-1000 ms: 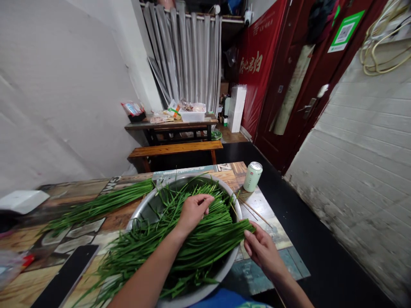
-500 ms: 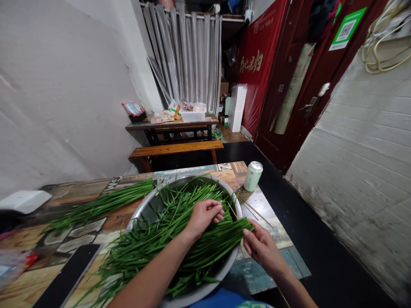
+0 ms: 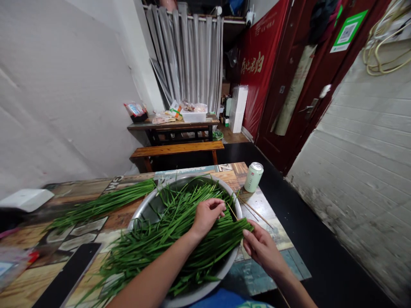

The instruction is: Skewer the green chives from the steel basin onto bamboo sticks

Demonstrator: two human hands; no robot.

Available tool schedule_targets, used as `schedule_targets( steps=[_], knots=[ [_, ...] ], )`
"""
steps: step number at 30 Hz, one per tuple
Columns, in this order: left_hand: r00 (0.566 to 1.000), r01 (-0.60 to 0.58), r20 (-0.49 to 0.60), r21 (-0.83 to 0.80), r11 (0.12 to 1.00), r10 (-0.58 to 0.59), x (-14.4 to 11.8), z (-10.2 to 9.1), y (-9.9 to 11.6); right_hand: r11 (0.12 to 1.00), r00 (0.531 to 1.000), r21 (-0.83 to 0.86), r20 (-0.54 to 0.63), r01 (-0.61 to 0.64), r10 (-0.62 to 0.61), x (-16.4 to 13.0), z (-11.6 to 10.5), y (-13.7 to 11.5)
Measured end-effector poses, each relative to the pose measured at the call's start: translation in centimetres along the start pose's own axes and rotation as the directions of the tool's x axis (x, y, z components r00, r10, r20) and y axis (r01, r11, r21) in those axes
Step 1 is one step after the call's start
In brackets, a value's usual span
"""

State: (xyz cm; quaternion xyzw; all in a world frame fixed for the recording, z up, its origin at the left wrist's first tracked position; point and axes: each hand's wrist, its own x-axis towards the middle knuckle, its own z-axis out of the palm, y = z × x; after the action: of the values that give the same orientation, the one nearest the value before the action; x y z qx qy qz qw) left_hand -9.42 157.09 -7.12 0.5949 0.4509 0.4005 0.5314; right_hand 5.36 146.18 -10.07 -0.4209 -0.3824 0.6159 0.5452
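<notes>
Patchwork wooden table (image 3: pixel 96 226) — flat green chives (image 3: pixel 180 231)

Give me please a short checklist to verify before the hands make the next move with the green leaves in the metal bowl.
1. Right hand holds the cut ends of the bundle of green leaves: ok.
2. Left hand has fingers closed on a thin wooden stick above the leaves: ok.
3. Metal bowl sits fully on the table: not ok, its near rim hangs over the table edge.
4. Drink can stands upright, apart from the bowl: ok.
5. Spare sticks lie on the table right of the bowl: ok.
6. Bundle ends are even: cannot tell.
</notes>
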Motion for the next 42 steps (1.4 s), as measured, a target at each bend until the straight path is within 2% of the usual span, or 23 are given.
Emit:
schedule_targets(
  steps=[6,17,25,36,38,39,40,42],
  knots=[
    [0.997,-0.071,-0.006,0.073,0.995,0.072,0.0,-0.2,0.0,1.0,1.0,0.008,-0.004,0.006,-0.006,0.0,0.3,-0.1],
    [0.995,-0.095,-0.023,0.13,0.987,0.099,-0.1,-0.3,0.1,1.0,1.0,-0.01,0.001,-0.003,0.003,-0.2,0.7,-0.5],
    [0.995,-0.1,0.002,0.137,0.986,0.101,-0.4,-0.3,0.4,1.0,1.0,0.013,-0.018,-0.02,0.02,-0.2,1.0,-0.8],
    [0.979,-0.204,0.054,0.242,0.949,0.196,-0.8,-0.3,0.5,0.999,0.999,0.039,-0.038,-0.01,0.012,-0.3,1.1,-0.7],
    [0.968,-0.248,0.112,0.266,0.931,0.226,-1.1,-0.2,0.7,0.998,0.999,0.055,-0.034,0.006,-0.004,-0.2,1.0,-0.6],
    [0.956,-0.277,0.177,0.269,0.922,0.236,-1.3,-0.1,0.9,0.998,0.999,0.064,-0.035,0.015,-0.013,-0.1,0.9,-0.5],
    [0.936,-0.304,0.259,0.263,0.915,0.237,-1.5,-0.1,1.2,0.998,0.999,0.067,-0.033,0.017,-0.015,-0.1,0.8,-0.4],
    [0.866,-0.349,0.453,0.244,0.905,0.212,-1.7,-0.4,2.0,0.998,0.999,0.066,-0.029,0.021,-0.019,0.0,0.7,-0.2]
  ],
)
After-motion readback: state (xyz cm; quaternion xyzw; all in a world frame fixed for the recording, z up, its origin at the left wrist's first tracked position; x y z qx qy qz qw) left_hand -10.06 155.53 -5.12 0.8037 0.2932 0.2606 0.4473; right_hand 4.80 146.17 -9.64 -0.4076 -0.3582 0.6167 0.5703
